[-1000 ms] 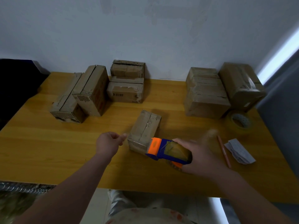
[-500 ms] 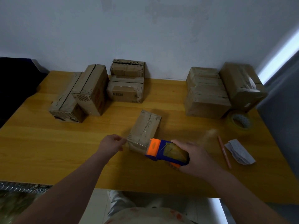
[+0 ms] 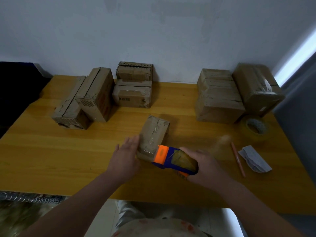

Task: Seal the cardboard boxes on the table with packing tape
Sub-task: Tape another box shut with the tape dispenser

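A small cardboard box (image 3: 154,134) lies in the middle of the wooden table (image 3: 51,159), with glossy tape along its top. My right hand (image 3: 204,165) grips a blue and orange tape dispenser (image 3: 172,159), whose orange end touches the box's near end. My left hand (image 3: 125,155) lies flat with straight fingers against the box's near left side.
Several cardboard boxes (image 3: 95,94) stand at the back left and centre, and two larger boxes (image 3: 218,96) at the back right. A spare tape roll (image 3: 256,127), a pencil (image 3: 238,159) and a folded paper (image 3: 254,159) lie at the right.
My left hand, curled beside the box a second ago, has spread its fingers and moved right against the box's side. The dispenser stays at the box's near end.
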